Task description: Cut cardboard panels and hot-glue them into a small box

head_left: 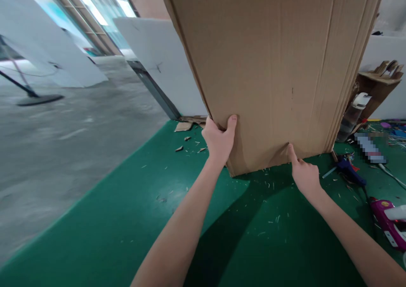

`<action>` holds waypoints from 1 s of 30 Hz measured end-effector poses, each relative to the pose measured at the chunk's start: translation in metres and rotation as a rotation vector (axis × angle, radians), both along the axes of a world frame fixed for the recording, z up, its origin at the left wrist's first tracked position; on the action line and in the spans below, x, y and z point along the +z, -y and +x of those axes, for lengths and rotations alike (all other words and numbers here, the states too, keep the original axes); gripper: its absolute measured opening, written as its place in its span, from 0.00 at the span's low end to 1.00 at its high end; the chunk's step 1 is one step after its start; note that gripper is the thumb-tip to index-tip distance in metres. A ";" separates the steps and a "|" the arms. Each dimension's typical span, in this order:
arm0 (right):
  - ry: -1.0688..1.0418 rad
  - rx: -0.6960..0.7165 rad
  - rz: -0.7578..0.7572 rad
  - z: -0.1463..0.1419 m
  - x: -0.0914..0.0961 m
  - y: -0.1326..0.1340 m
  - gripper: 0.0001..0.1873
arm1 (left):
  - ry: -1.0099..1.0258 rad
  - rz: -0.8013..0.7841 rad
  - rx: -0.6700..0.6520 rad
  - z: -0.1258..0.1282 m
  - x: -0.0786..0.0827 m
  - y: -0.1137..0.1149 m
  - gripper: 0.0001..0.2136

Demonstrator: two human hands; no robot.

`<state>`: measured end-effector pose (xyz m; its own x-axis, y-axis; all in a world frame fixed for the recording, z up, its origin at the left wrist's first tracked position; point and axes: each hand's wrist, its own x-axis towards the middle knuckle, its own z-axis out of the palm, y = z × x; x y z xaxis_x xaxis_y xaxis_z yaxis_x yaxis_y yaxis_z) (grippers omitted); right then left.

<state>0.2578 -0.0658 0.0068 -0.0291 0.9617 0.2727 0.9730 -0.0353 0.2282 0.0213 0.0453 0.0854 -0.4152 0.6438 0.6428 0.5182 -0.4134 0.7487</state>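
"What are the hands doing?"
"The left hand (218, 139) grips the left edge of the cardboard sheet (279, 67), thumb on its face. The right hand (304, 177) is partly open, its index finger outstretched and touching the sheet low down."
"And the sheet?"
"One, upright above the green table (127, 219)."
"Around it?"
"Right of it, near to far: one magenta device (385, 223), one blue glue gun (350, 172), one bottle (350, 117). Beyond its left edge, a white board (155, 54), partly blocked by the sheet."
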 end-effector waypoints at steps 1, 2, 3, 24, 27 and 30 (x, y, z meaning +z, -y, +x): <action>-0.005 0.000 -0.015 0.000 -0.002 0.001 0.44 | -0.002 -0.003 0.004 0.000 0.000 0.000 0.20; -0.008 0.002 -0.029 0.001 -0.003 0.002 0.44 | -0.003 -0.006 0.008 0.001 0.000 -0.001 0.20; -0.010 0.004 -0.040 0.001 -0.005 0.002 0.45 | -0.003 -0.006 0.013 0.001 0.000 -0.001 0.20; -0.031 0.011 -0.133 0.003 -0.022 0.008 0.45 | 0.003 0.009 -0.008 0.002 -0.001 -0.002 0.20; -0.033 0.004 -0.148 0.003 -0.022 0.008 0.44 | -0.001 0.016 -0.005 0.003 -0.001 -0.002 0.20; -0.043 -0.002 -0.180 0.001 -0.020 0.009 0.44 | -0.009 0.015 0.005 0.003 0.000 -0.002 0.20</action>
